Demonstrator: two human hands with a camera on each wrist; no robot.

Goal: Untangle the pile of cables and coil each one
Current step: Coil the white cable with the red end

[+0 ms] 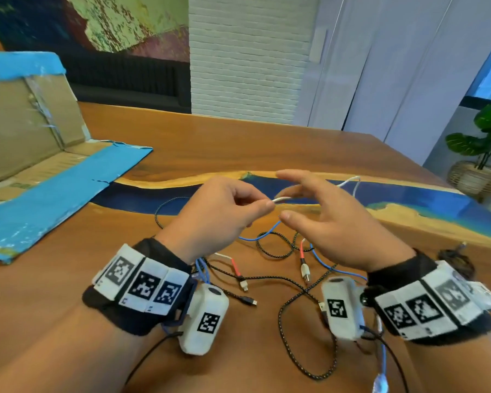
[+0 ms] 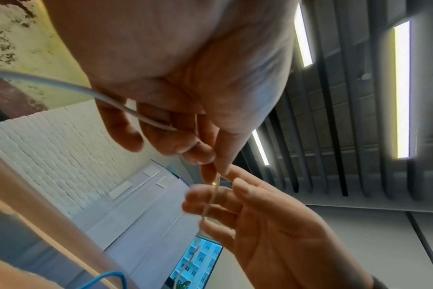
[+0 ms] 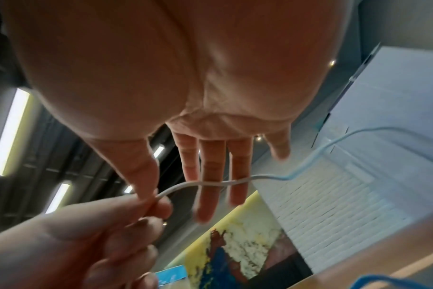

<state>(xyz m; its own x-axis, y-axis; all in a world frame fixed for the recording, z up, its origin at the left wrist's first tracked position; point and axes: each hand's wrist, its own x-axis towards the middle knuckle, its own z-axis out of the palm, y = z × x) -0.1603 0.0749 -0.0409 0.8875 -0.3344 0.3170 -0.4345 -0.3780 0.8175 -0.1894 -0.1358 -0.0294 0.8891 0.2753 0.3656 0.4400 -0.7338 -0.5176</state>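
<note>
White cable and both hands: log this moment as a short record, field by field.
left hand: left hand pinches the white cable between thumb and fingertip
right hand: right hand open, fingers spread, the cable passing across them
white cable: lifted above the table, trailing off to the right
pile: black braided cable, blue cable and a red-ended one still tangled on the wood
coiled so far: none visible

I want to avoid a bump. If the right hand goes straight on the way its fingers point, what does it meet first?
Probably the white cable, which crosses the right hand's fingers; just beyond is the left hand pinching it. Depth is unclear.
</note>
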